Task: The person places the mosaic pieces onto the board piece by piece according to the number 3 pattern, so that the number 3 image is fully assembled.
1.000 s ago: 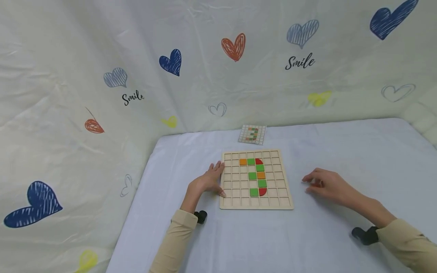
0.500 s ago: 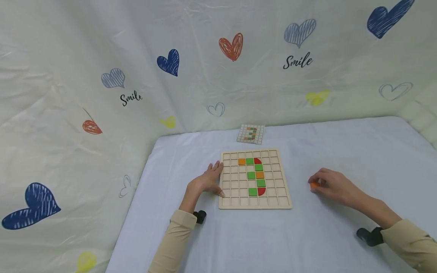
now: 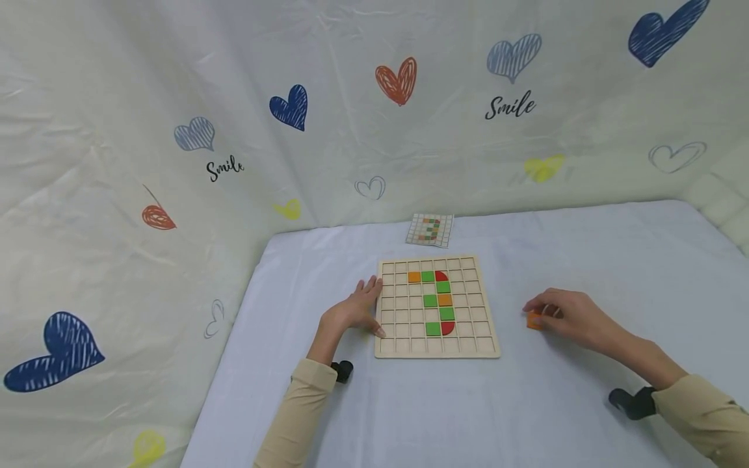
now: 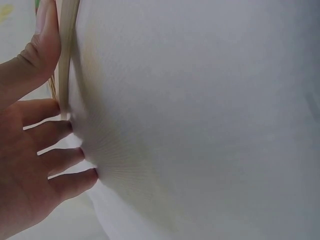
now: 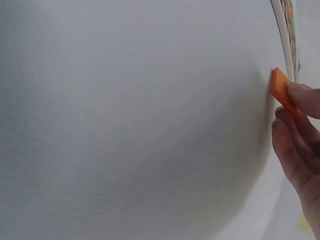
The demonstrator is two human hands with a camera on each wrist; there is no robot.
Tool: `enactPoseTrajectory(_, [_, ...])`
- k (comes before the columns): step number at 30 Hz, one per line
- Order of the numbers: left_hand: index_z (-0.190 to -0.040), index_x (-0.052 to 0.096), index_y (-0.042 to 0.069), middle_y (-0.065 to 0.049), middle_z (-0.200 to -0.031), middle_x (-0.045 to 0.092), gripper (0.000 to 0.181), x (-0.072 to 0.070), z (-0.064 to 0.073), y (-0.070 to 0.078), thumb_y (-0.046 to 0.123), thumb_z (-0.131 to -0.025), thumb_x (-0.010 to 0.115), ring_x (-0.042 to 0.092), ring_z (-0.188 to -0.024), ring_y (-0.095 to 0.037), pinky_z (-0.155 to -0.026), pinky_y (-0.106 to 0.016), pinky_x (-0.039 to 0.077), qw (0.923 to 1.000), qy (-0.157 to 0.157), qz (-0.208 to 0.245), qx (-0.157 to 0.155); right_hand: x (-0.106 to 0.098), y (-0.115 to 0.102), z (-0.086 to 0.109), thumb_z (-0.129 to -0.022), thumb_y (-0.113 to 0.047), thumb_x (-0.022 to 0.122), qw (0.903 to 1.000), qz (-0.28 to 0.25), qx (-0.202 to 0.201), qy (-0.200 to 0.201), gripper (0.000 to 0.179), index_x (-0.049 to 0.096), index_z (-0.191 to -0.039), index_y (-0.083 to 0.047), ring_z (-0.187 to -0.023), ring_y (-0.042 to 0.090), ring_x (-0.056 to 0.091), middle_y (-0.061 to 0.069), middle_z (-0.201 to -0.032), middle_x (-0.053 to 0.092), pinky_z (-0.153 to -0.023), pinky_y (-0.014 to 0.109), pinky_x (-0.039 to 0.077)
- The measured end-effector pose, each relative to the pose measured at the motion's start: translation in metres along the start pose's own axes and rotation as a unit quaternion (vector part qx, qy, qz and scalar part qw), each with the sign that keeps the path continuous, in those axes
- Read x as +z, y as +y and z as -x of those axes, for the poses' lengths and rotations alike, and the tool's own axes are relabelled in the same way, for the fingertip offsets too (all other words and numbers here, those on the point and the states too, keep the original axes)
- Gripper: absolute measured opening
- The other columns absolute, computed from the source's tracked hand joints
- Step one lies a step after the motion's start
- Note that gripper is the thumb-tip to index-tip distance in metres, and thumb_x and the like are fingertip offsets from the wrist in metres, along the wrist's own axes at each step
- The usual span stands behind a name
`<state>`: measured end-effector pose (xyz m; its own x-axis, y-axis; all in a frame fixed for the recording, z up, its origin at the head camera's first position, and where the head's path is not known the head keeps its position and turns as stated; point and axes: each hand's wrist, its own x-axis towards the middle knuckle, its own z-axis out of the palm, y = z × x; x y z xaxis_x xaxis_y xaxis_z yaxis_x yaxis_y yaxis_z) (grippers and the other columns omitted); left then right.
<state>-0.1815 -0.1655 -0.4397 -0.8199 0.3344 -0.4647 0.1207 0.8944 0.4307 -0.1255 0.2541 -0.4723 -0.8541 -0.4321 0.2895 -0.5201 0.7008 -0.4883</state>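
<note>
A square wooden grid board [image 3: 404,348] lies on the white cloth, with orange and green square tiles and red rounded ones set in its cells, forming a shape like a 3. At the board's left edge rests my left hand [image 3: 351,312], fingers spread and thumb on the near part of that edge. To the right of the board, my right hand [image 3: 570,316] pinches an orange square tile [image 3: 533,320] between thumb and fingers, close over the cloth. The right wrist view shows this orange tile [image 5: 281,90] tilted, with the thumb against one face.
Behind the board lies a small printed card [image 3: 430,230] with a coloured grid pattern like the board's. White cloth [image 3: 456,409] covers the table. A pale sheet printed with hearts [image 3: 398,81] hangs behind and at the left.
My right hand, earlier loosely curled with a red bit visible under it, now pinches an orange tile, which shows more at the fingertips. My left hand stays at the board's edge.
</note>
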Motion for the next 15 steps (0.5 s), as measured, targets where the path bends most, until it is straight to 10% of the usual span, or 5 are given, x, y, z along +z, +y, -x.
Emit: enactPoseTrajectory(15, [-0.166,0.014,0.007,-0.011,-0.174,0.003,0.119,-0.001,0.001,0.0,0.018,-0.076,0.091,-0.002,-0.161,-0.034,-0.13,-0.052,0.011,1.0,0.003,0.006,-0.002,0.0,-0.017,-0.014,-0.086,-0.003,0.079,0.9925,-0.057,0.078,-0.075,0.02,0.077,-0.106,-0.006,-0.082,0.008,0.069,-0.001,-0.099,0.076,-0.071,0.022,0.058])
